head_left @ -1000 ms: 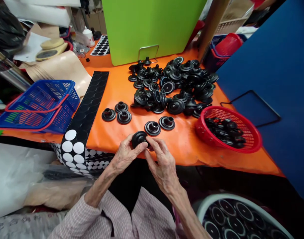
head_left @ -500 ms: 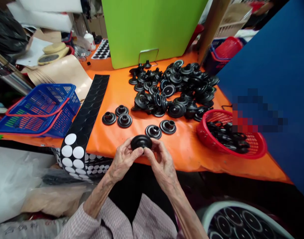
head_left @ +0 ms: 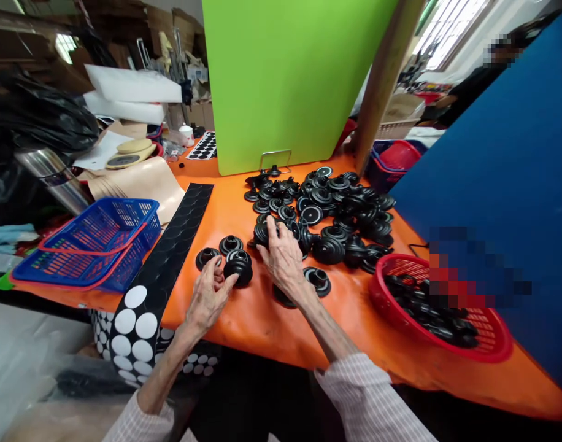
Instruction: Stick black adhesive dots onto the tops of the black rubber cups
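My left hand (head_left: 208,298) is at the near left of the table, fingers apart, its thumb against the edge of a tilted black ringed disc (head_left: 238,271). That disc leans on or over another disc beside two hubbed discs (head_left: 230,244). My right hand (head_left: 283,255) reaches to the near left side of a heap of black discs (head_left: 327,196). Its fingers and thumb close around a black stepped disc (head_left: 261,234), partly hidden by the hand. Below the right wrist lie two more discs (head_left: 318,280), one of them largely covered.
A red basket (head_left: 446,350) of black parts stands at the right, a blue basket (head_left: 83,279) at the left. A black strip with white round stickers (head_left: 134,298) hangs over the orange table's (head_left: 257,325) front edge. Green (head_left: 294,80) and blue boards (head_left: 488,166) stand behind and right.
Both hands held one disc together near the table edge; now they are apart. The left has moved forward-left with a disc, the right forward to the heap. The camera view has tilted up.
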Demonstrator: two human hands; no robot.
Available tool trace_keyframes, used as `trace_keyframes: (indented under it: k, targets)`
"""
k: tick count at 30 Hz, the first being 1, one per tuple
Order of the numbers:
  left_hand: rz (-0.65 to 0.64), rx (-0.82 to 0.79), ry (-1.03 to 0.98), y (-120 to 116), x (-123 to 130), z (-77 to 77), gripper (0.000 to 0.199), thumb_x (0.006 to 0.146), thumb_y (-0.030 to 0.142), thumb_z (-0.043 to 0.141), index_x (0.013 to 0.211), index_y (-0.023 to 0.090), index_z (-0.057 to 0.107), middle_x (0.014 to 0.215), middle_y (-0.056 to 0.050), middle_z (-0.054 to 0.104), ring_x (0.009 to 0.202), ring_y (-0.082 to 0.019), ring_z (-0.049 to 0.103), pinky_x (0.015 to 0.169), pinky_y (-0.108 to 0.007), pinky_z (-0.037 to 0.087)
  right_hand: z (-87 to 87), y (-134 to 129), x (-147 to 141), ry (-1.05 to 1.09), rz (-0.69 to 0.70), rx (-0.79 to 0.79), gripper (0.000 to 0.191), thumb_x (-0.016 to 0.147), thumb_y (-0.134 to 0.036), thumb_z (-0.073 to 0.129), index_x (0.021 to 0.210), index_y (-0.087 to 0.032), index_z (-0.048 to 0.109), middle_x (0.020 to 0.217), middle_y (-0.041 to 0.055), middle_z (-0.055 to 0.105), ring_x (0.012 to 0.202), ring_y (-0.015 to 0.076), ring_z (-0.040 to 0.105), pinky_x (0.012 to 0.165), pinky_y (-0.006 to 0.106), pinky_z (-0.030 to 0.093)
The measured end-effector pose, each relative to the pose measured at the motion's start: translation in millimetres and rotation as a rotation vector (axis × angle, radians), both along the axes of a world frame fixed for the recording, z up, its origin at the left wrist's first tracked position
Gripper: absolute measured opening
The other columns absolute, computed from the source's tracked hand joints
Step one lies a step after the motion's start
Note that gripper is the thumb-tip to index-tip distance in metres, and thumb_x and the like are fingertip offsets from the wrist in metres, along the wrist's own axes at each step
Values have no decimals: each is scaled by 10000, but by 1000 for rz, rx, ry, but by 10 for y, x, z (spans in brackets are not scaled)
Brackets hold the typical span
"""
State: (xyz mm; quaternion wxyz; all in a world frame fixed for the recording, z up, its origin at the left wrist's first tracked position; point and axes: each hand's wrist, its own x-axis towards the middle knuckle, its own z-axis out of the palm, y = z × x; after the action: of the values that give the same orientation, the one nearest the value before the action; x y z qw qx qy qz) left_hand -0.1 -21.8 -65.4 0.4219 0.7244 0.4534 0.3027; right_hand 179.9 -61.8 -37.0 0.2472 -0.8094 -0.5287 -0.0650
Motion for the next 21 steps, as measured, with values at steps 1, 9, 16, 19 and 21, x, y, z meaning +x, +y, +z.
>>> trace_keyframes:
  k: [1, 9, 16, 19, 21]
  targets:
    - [-3, 29, 29, -2, -26, -5, 555, 803, 453, 619, 1246, 130, 535, 975, -98, 624, 804, -193, 615, 759, -364, 537, -2, 65, 15, -14, -1, -49, 509, 876, -192, 474, 1375, -103, 425, 1240, 222, 549, 1106, 342, 527, 923, 505, 455]
    - [-17, 393, -34, -75, 57, 293, 229, 883, 299, 535, 1046, 156, 611, 945, -80, 643, 802, -165, 618, 736, -297, 527, -35, -115, 237, 307, 140, 228, 426, 829, -285, 579, 1243, -197, 529, 1082, 105, 603, 893, 234, 598, 843, 402, 513]
    - [-253, 549, 278, 7, 684, 484, 301, 857, 199, 538, 1131, 101, 614, 1040, -143, 623, 1032, -291, 547, 939, -443, 461, -43, -429, 361, 899, 64, 449, 497, 760, -463, 675, 1165, -219, 523, 842, 5, 639, 753, 175, 628, 777, 372, 539]
    - [-284, 537, 234, -27, 853, 508, 410, 860, 194, 530, 1262, 115, 535, 1140, -144, 598, 1070, -279, 537, 962, -430, 451, -37, -514, 373, 1129, 76, 499, 523, 730, -493, 709, 1142, -222, 535, 854, -5, 664, 766, 170, 663, 820, 383, 542]
    - [-311, 527, 202, -26, 942, 514, 446, 864, 181, 520, 1309, 158, 498, 1206, -128, 574, 1096, -265, 532, 960, -412, 456, -32, -556, 365, 1218, 102, 522, 524, 707, -491, 734, 1119, -223, 554, 865, -7, 673, 763, 167, 668, 826, 386, 546]
